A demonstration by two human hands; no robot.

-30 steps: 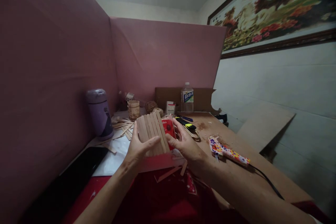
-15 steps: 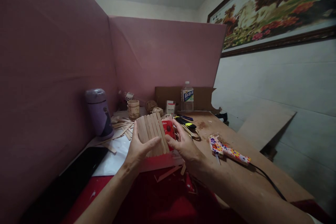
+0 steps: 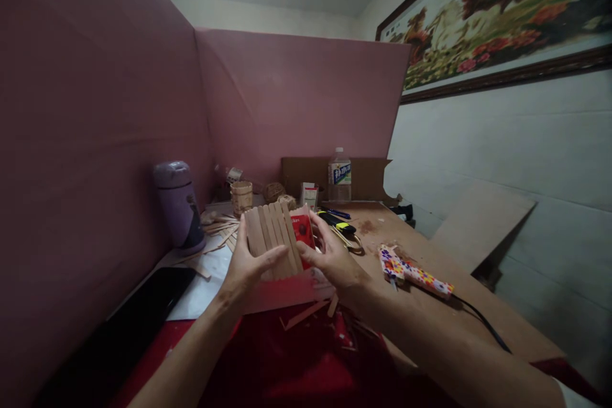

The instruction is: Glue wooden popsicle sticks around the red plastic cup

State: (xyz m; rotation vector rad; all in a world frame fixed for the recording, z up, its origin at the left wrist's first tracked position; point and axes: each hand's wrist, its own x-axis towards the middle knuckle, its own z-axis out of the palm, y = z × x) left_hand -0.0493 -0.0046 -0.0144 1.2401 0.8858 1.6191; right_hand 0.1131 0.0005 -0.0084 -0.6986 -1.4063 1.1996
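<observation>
Between my two hands is a panel of craft sticks [image 3: 272, 236], laid side by side and held tilted above the table. My left hand [image 3: 251, 261] is closed on its left edge, thumb across the front. My right hand [image 3: 329, 252] grips the right side, its thumb near the panel's edge. A red printed packet [image 3: 302, 233] shows beside the sticks, between them and my right fingers; how it meets the panel is hidden. Loose craft sticks [image 3: 222, 227] lie behind my left hand.
A purple flask [image 3: 179, 207] and black phone [image 3: 165, 296] are on the left. Behind stand a small wooden cup [image 3: 241, 199] and a plastic bottle [image 3: 340, 177]. A flower-patterned glue gun [image 3: 414, 274] with a cable lies right, near a black-and-yellow cutter [image 3: 337, 223]. Wood scraps [image 3: 310, 315] lie in front.
Both hands and the stick panel have shifted slightly left. A little more of the red packet shows beside the sticks. The grip stays the same.
</observation>
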